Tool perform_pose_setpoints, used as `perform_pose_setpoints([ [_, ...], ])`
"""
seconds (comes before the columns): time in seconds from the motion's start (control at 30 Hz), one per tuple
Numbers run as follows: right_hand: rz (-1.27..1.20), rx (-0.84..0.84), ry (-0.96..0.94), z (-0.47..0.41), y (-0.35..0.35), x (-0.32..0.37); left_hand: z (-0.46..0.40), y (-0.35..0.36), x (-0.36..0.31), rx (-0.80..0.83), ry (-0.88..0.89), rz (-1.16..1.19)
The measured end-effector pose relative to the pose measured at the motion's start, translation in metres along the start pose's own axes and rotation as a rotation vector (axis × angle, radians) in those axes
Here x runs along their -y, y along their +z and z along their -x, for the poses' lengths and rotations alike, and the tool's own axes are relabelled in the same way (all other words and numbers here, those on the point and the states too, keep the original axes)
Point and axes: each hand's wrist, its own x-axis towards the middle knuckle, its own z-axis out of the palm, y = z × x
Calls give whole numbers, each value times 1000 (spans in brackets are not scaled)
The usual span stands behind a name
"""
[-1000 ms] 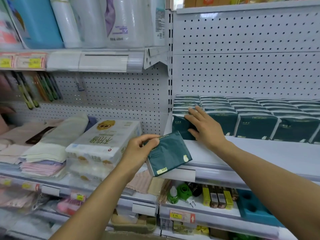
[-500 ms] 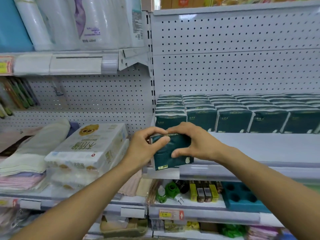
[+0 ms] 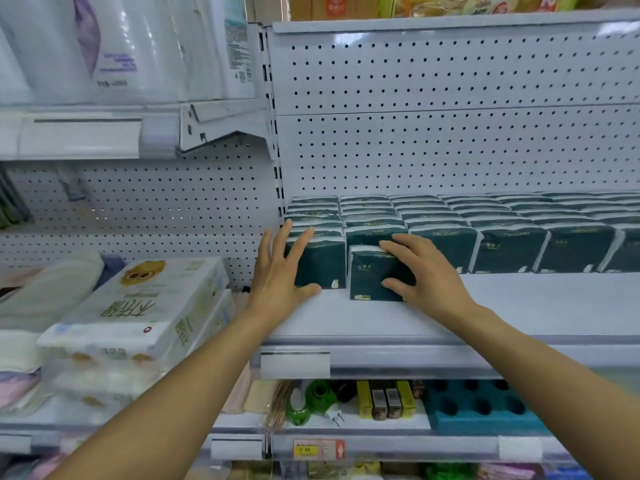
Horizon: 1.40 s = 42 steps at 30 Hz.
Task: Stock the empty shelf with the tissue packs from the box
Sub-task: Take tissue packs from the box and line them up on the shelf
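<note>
You've moved the tissue pack [image 3: 370, 275] onto the shelf [image 3: 519, 306], upright before the stocked rows [image 3: 485, 220]. Your right hand [image 3: 420, 271] grips it; your left hand [image 3: 282, 268] rests flat against the neighbouring pack [image 3: 322, 268].

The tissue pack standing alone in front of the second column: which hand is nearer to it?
The right hand: it grips that tissue pack, fingers over the top, thumb on the front. The left hand rests flat against the neighbouring end pack, to its left.

On the white metal shelf [image 3: 485, 306], the right hand [image 3: 420, 271] grips a dark green tissue pack [image 3: 369, 275]; the left hand [image 3: 282, 268] lies flat against the neighbouring pack [image 3: 322, 265].
</note>
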Motion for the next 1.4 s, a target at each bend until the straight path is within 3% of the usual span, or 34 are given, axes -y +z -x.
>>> perform_pose_setpoints([
  [0.6,237,54,6,-35,18,-13,-20,18,0,-7,-7,-8],
  [0.9,332,36,73,-24,9,18,-10,2,-6,-29,25,-213],
  [1.13,265,-190,-32,24,-12,85,62,-24,-11,-258,209,-278],
  [1.4,194,-110,-117,126,3,174,196,-48,20,-254,220,-256],
])
